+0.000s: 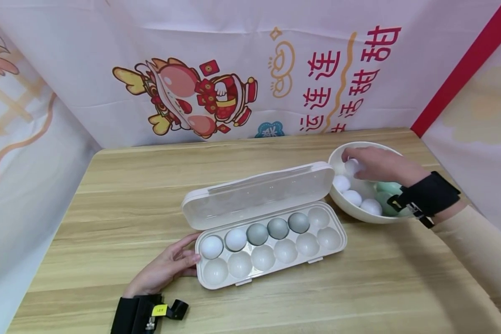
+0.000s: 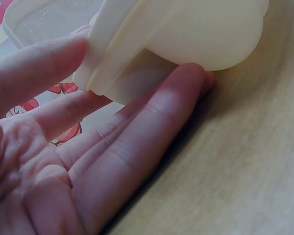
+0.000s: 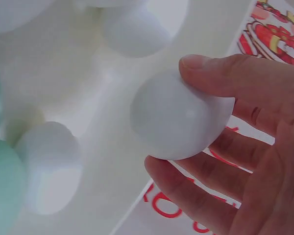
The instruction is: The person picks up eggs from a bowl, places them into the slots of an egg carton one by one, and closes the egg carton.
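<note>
My right hand [image 1: 375,164] is over the far side of a white bowl [image 1: 338,202]. Between its thumb and fingers it pinches a white egg [image 3: 181,117]. Inside the bowl lie several white eggs [image 1: 371,207] and, partly hidden under the wrist, green eggs [image 1: 386,202]. My left hand [image 1: 167,266] grips the left end of a white plastic egg carton [image 1: 271,262], thumb on the rim [image 2: 108,44] and fingers underneath. In the carton's back row sit two white eggs [image 1: 235,239] and three grey-green eggs [image 1: 278,228]; its front-row cups hold nothing.
The carton's clear lid [image 1: 259,195] stands raised behind it, its right end close to the bowl. All this is on a wooden table [image 1: 121,195]. A white printed cloth [image 1: 234,37] hangs along the back and sides of the table.
</note>
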`<state>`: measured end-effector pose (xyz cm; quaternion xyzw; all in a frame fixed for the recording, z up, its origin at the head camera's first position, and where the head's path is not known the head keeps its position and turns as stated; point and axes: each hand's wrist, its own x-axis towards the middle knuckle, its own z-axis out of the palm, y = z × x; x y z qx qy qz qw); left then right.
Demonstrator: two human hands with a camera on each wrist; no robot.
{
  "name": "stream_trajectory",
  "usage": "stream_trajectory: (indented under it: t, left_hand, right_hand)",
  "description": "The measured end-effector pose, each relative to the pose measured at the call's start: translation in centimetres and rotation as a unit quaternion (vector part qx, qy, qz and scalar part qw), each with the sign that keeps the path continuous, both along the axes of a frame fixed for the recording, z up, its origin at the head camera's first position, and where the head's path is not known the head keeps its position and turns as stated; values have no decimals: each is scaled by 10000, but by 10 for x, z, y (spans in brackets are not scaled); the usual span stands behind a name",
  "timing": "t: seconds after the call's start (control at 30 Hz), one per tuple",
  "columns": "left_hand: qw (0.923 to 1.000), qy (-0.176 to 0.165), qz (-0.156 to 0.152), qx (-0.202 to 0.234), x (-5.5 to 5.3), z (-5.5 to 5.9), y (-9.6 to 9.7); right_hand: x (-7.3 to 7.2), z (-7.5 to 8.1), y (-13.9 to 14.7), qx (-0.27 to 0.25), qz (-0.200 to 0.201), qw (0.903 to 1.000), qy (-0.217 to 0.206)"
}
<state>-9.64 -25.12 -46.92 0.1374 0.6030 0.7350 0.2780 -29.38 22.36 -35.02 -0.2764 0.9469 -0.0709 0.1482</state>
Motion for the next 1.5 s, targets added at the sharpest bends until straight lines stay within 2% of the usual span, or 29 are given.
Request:
stream_trajectory:
  t: [0.3, 0.53, 0.67, 0.8, 1.07, 1.5]
  left_hand:
    - [10000, -7, -6, 17, 1, -1, 0]
    - [10000, 17, -48, 69, 0, 0, -1]
    - [10000, 36, -52, 32, 0, 1, 0]
    - [10000, 50, -41, 31, 0, 2, 0]
    - [10000, 20, -39, -51, 0, 0, -1]
    - [10000, -6, -59, -23, -1, 0, -1]
  right_hand:
    - [15, 14, -4, -214, 116, 9996, 172]
    - [34, 22, -6, -228, 116, 9992, 307]
    - [45, 20, -6, -172, 170, 9979, 593]
    - [53, 16, -6, -299, 430, 9945, 902]
    - [69, 15, -11, -633, 355, 9913, 1095]
    - [91, 10, -17, -1333, 708, 9763, 1550]
